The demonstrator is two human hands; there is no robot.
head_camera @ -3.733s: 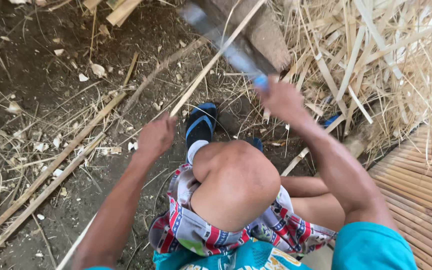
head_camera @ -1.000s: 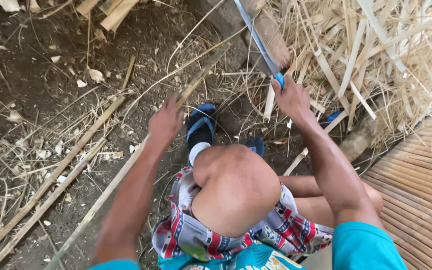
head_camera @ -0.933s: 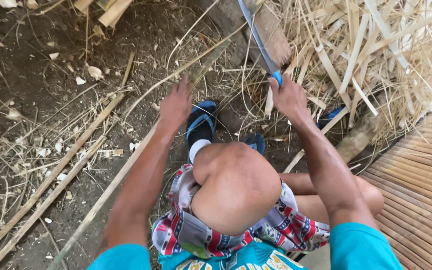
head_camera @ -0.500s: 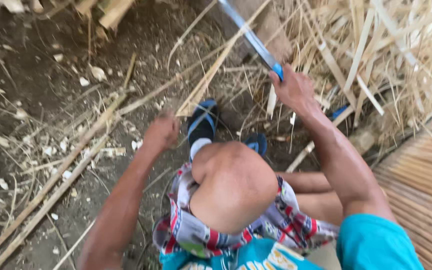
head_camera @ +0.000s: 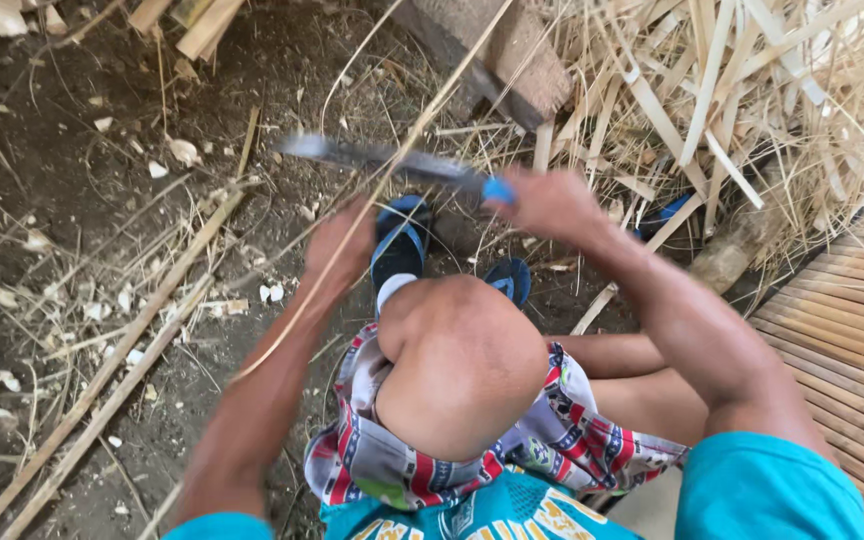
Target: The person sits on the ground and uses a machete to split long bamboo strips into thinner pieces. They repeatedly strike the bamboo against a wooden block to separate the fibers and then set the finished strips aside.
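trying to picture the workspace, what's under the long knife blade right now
Beneath the knife blade lie dark soil with dry chips, a blue sandal, and the thin bamboo strip held by the left hand. The right hand covers the handle. Blur hides whether blade touches strip.

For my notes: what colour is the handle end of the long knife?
Blue; the knife handle shows in the head view, in the right hand.

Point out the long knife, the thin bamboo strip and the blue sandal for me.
long knife (head_camera: 372,157), head view, on the middle of the blurred blade.
thin bamboo strip (head_camera: 422,118), head view, on the stretch above the blade.
blue sandal (head_camera: 399,243), head view, on its strap by the toes.
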